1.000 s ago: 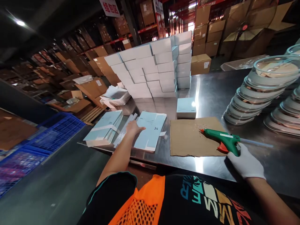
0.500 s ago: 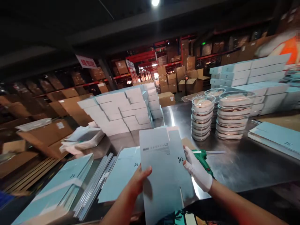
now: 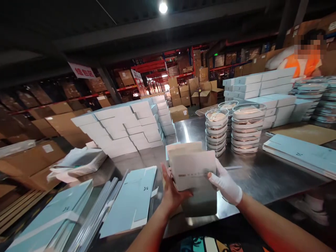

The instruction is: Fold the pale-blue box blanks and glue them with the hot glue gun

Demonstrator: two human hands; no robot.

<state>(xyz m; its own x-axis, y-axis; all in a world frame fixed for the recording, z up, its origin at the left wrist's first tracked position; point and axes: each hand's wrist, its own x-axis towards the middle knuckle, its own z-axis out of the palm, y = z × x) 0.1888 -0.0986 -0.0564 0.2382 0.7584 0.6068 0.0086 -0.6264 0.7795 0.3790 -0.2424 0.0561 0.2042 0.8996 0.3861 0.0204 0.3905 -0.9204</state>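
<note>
Across the steel worktable [image 3: 265,182], a wall of finished white boxes [image 3: 123,127] stands at the back left, with stacks of clear lidded containers [image 3: 237,129] to the right of it and flat pale-blue carton blanks [image 3: 132,203] lying at the near left. Just above the near edge, between both hands, sits a half-formed carton [image 3: 195,175], its panels folded up into a box shape. On its left side the bare left hand [image 3: 172,194] is clamped, thumb on the front panel; from the right, the white-gloved right hand [image 3: 225,185] grips the opposite side, fingers closed on the board. Squaring the panels along their creases, with even pressure from both sides, looks like the way to keep the corners true.
</note>
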